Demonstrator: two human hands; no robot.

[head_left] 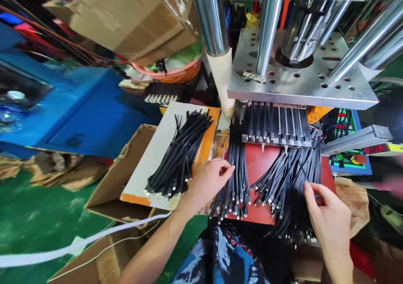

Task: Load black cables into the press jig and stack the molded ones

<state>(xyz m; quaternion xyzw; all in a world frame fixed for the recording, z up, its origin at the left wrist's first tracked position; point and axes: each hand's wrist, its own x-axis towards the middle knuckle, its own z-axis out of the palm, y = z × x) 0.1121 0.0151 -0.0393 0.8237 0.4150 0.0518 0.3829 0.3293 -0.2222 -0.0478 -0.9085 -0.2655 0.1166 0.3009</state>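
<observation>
My left hand (pixel 215 174) is at the left edge of the middle bundle of black cables (pixel 237 170), thumb and forefinger pinched; whatever lies between the fingertips is too small to make out. My right hand (pixel 329 208) has its thumb and forefinger curled together at the right bundle of black cables (pixel 289 183), contents hidden. Both bundles lie on a red surface (pixel 261 216). Above them, short black cables sit side by side in a metal fixture (pixel 277 126) under a thick steel plate (pixel 302 93). Another cable pile (pixel 181 153) rests on a white board (pixel 138 179) at left.
Polished steel columns (pixel 210 19) rise from the machine. A cardboard box (pixel 122 153) stands under the white board. A control panel (pixel 349 158) and a metal bar (pixel 355 139) are at the right. Brown paper (pixel 354 204) lies beside my right hand.
</observation>
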